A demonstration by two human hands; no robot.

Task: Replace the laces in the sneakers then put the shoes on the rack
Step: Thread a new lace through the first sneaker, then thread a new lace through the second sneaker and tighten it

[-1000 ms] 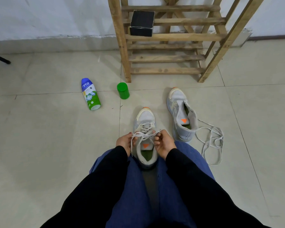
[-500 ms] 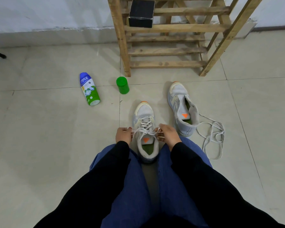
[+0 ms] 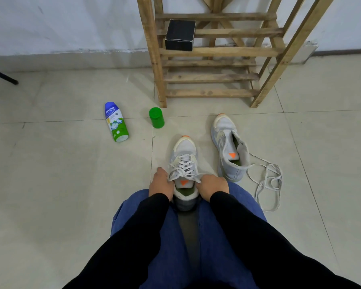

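The laced sneaker stands on the floor in front of the rack, toe toward it and heel between the person's knees. Its lace crosses up the eyelets, and the ends run out to either side. The left hand is curled round one end at the sneaker's side; the right hand pinches the other end. The second sneaker sits unlaced, nearer the rack and to the right, with a loose lace coiled beside it. A black box rests on a rack shelf. Left of the rack lie a bottle and a green cap.
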